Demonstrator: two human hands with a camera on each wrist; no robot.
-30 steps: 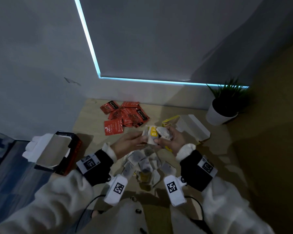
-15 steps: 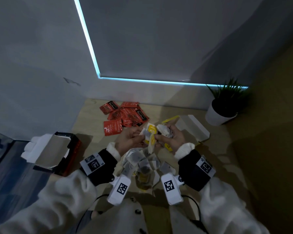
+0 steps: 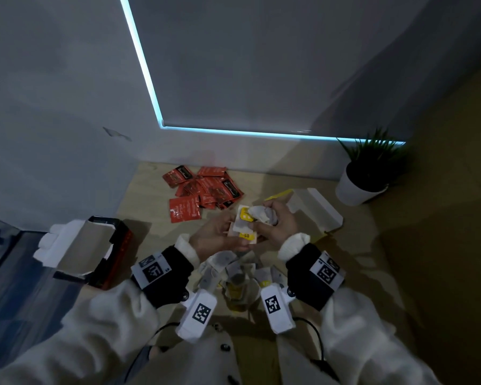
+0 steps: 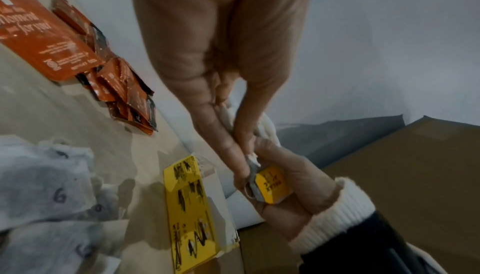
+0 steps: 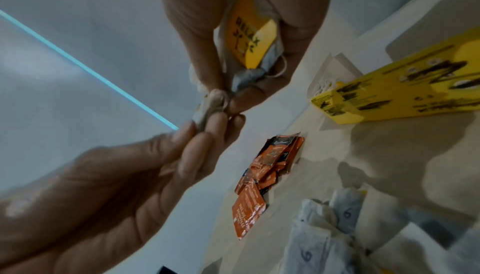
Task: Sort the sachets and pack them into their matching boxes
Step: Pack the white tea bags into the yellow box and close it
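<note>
Two hands are clamped on one bundle of white paper tea sachets with yellow tags, left hand and right hand. Tags should be squared before transfer to the open yellow-and-white carton at 2 o'clock on the worktop.

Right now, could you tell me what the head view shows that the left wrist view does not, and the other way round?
Only the head view shows the open red box at the left, the potted plant and both wrist cameras. Only the left wrist view shows the print on the yellow box and the number 6 written on the loose tea bags. Both show the left hand and right hand holding yellow-tagged tea bags between them, and the pile of red sachets.
</note>
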